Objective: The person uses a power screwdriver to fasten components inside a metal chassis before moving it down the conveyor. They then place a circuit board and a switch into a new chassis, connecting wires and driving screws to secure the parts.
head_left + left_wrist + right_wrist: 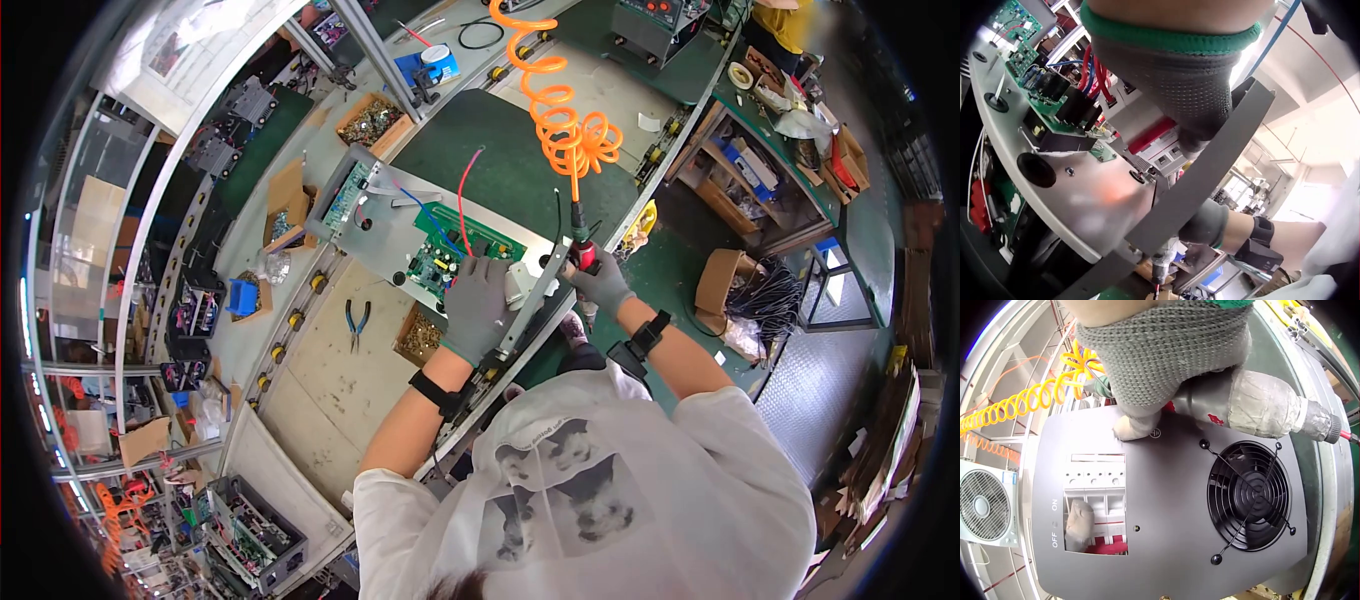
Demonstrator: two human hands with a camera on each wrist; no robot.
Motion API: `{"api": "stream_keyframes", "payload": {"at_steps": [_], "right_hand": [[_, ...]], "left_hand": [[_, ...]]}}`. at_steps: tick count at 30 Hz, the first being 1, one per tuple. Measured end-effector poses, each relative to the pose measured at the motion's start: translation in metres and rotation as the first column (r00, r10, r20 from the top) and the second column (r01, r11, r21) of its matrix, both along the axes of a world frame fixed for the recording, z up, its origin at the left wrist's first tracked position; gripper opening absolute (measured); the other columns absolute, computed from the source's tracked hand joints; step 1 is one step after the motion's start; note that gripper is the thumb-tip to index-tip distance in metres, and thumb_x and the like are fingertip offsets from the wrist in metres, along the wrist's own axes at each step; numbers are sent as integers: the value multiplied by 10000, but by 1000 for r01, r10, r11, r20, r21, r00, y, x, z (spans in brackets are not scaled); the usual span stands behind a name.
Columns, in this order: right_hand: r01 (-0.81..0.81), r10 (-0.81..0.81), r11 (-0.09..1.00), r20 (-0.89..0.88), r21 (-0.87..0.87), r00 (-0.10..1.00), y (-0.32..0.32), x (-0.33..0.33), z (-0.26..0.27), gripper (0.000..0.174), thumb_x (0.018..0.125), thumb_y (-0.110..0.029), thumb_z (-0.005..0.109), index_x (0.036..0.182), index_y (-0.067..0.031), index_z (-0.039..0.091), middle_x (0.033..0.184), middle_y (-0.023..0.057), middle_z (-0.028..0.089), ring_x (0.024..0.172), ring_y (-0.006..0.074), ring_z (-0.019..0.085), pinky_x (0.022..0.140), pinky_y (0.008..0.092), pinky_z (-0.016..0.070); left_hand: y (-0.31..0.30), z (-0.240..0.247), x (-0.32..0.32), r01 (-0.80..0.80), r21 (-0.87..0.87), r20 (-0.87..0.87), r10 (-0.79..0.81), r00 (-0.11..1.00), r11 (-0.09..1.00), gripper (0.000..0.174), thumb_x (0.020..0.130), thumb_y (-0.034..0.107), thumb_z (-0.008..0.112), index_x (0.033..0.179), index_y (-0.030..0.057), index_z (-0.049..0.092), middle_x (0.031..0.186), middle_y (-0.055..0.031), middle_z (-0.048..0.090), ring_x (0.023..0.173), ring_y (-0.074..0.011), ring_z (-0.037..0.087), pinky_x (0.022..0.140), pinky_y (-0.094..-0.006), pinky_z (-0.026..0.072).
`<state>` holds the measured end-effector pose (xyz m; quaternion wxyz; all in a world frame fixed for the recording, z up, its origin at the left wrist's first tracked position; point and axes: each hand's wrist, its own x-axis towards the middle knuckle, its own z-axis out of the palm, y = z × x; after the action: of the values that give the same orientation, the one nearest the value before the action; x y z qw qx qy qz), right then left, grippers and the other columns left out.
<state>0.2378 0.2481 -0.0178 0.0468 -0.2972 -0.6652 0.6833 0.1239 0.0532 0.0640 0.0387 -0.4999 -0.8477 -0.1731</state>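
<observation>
My gloved left hand (pixel 477 308) reaches over the grey front panel (pixel 1160 487) and grips the white circuit breaker (pixel 1160 153) behind it. Through the panel's cutout, a fingertip (pixel 1080 525) shows against the breaker's face. My gloved right hand (pixel 603 287) holds a pneumatic screwdriver (pixel 1263 403), its body wrapped in silvery tape, across the panel's top edge. Its red bit (pixel 1349 436) points off to the side, away from the panel. One right finger touches the panel by the earth mark. A green circuit board (pixel 440 265) with red and blue wires lies on the metal chassis (pixel 1094 200).
An orange coiled air hose (pixel 545 95) runs down to the screwdriver. Pliers (pixel 357 325) lie on the bench beside a box of screws (pixel 420 338). A black fan (pixel 1249 495) sits in the panel. More parts boxes (pixel 372 122) stand along the far side.
</observation>
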Motion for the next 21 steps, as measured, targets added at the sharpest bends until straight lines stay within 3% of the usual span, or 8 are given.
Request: {"api": "stream_keyframes", "payload": {"at_steps": [4,7,9,10,12,16,20,21], "right_hand": [[1,-1,1000,-5,-1,1000,1,-1,-6,561,770,-206,761,1256,-68,518,990,23,618,877,118,563,834,280,457],[21,-21,1000,16,3,1000,0,1,-9,592,761,-219,770,1268,-65,506,978,30,619,850,122,565,809,285,465],[13,-13,1000,-3,-7,1000,2,1,-10,631,749,-236,783,1282,-63,493,964,39,618,849,123,563,805,288,466],[24,-24,1000,-2,-12,1000,2,0,-12,631,749,-236,783,1282,-63,493,964,39,618,849,123,563,805,288,466],[20,-19,999,-50,27,999,0,0,-13,628,751,-235,781,1282,-63,493,964,41,618,860,123,563,810,288,463],[15,-15,1000,3,9,1000,-1,1,-2,582,756,-234,773,1252,-67,518,957,32,616,853,122,563,796,283,462],[4,4,996,-80,94,997,1,2,-9,488,765,-232,758,1192,-86,572,965,51,623,884,137,561,840,301,446],[23,-17,996,-77,81,997,0,2,-8,488,765,-232,758,1192,-86,572,965,51,623,884,137,561,840,301,446]], "left_hand": [[7,-1,-1,-40,-59,-3,40,999,997,567,701,479,716,1029,48,551,981,-130,550,987,-301,522,766,-394,506],[4,3,-5,-5,-63,8,5,1000,998,508,719,389,716,1029,33,529,995,-150,551,1003,-321,524,783,-400,502],[1,10,-11,45,-117,143,-28,989,992,434,728,238,683,1046,10,497,1025,-185,546,1039,-362,514,824,-423,486],[1,10,-14,56,-123,144,-38,989,991,434,728,238,683,1046,10,497,1025,-185,546,1039,-362,514,824,-423,486],[-1,11,-16,109,-107,197,-87,977,988,424,713,178,661,1051,-20,500,1059,-246,539,1122,-420,482,896,-461,442],[-7,11,-14,108,-75,264,-85,961,991,455,684,134,662,1076,0,475,1053,-220,527,1056,-387,506,862,-448,456],[-11,8,-13,168,-14,296,-157,942,986,475,674,209,717,1053,16,505,1020,-189,543,992,-375,525,822,-434,464],[-11,8,-12,149,-7,312,-139,940,989,519,672,282,750,1045,13,509,1002,-195,544,969,-376,528,806,-437,458]]}}
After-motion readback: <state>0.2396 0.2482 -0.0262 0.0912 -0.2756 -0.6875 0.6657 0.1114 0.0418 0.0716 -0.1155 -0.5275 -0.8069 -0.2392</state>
